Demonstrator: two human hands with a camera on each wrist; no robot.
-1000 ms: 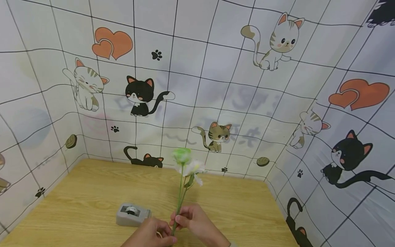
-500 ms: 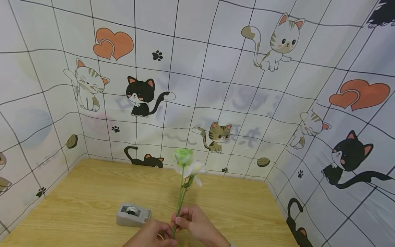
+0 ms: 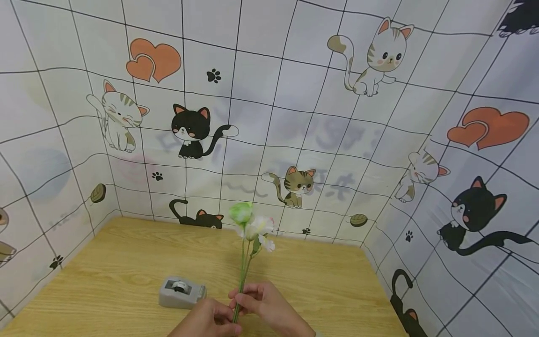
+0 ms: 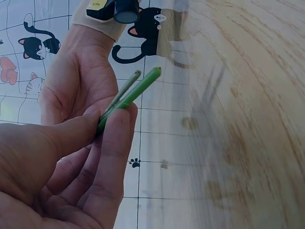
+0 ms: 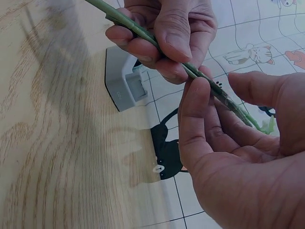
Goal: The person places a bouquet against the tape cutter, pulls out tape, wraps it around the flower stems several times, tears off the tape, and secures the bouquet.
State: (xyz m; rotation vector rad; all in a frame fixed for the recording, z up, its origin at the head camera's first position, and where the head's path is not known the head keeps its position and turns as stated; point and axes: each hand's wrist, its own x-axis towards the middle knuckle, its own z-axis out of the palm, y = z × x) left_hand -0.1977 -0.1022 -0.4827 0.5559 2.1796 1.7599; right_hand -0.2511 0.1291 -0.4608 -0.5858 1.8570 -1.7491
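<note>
A green flower and a white flower, possibly with further white blooms, stand upright as one bunch above the table. Their green stems run together downward into both hands. Low on the stems, my left hand pinches them between thumb and fingers; two cut ends stick out past its fingertips in the left wrist view. Just above it, my right hand has its fingers curled round the stems. In the right wrist view its thumb sits a little off them, and a pale shiny patch shows on the stems.
A grey tape dispenser holding a roll stands on the wood-grain table, left of the hands. Cat-printed white sheeting rises behind the table and on both sides.
The flower heads have swung slightly left and turned, with the green bloom now facing another way. Both hands stay at nearly the same place on the stems. The tape dispenser has not moved.
</note>
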